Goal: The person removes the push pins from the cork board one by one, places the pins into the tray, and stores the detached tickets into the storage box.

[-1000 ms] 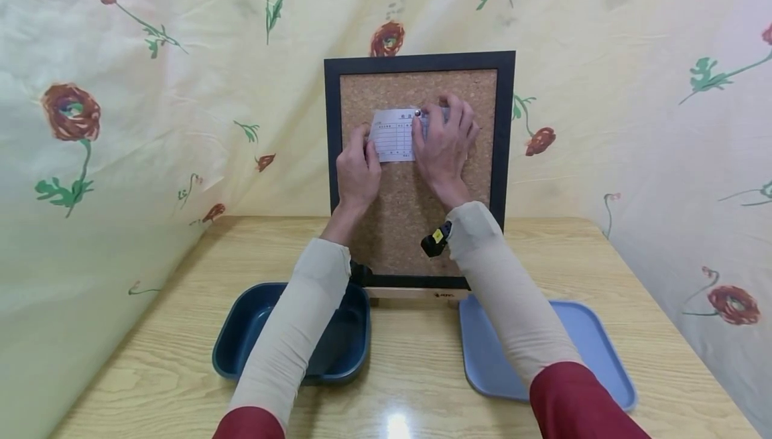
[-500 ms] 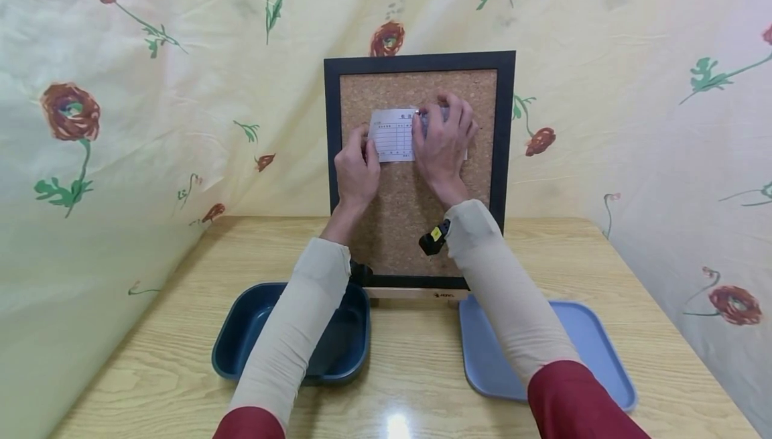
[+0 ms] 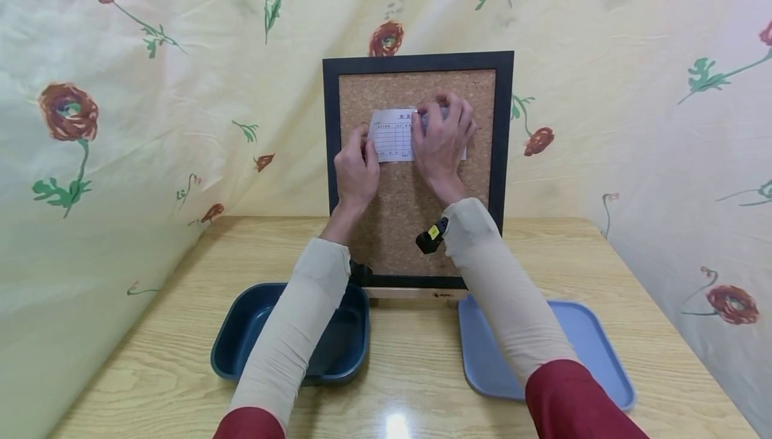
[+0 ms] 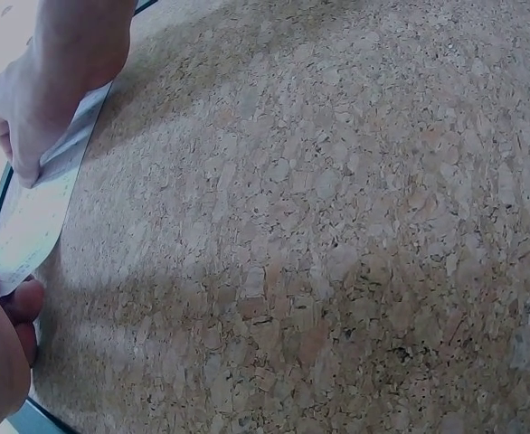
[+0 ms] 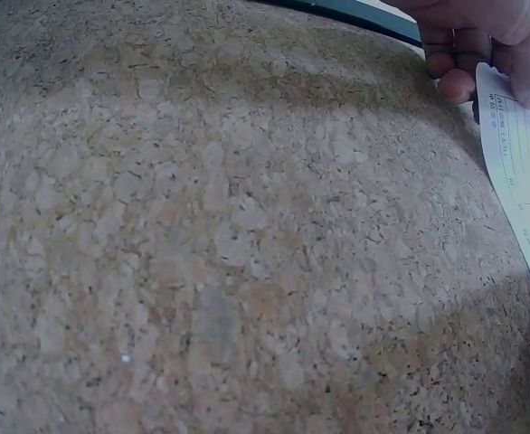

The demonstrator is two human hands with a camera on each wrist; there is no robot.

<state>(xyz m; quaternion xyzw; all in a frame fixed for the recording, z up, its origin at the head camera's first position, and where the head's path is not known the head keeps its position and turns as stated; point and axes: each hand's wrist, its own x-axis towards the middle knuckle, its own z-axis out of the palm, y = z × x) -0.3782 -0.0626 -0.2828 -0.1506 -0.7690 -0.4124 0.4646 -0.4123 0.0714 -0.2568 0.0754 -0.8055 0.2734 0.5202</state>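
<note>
A small white printed form (image 3: 392,135) with ruled lines lies against the cork board (image 3: 398,224) in the upper middle. My left hand (image 3: 357,167) pinches its left edge, thumb in front; in the right wrist view curled fingertips (image 5: 457,85) show behind that edge. Over the form's right half, my right hand (image 3: 443,147) has bent fingers, with thumb and index together at the form's top middle. The round silver thumbtack seen there earlier is now covered by these fingers. In the left wrist view a right-hand fingertip (image 4: 27,174) presses on the form (image 4: 43,212).
The board's black frame (image 3: 500,144) stands upright on a pale wooden base (image 3: 416,293) on the wood-grain table (image 3: 410,358). A dark blue basin (image 3: 220,352) sits below the left arm, a light blue tray (image 3: 594,345) below the right. Flowered cloth (image 3: 241,90) hangs behind.
The silver thumbtack head, visible by the right thumb a second ago, has become hidden under the right fingers. The right wrist has shifted slightly left; the left hand keeps its hold.
</note>
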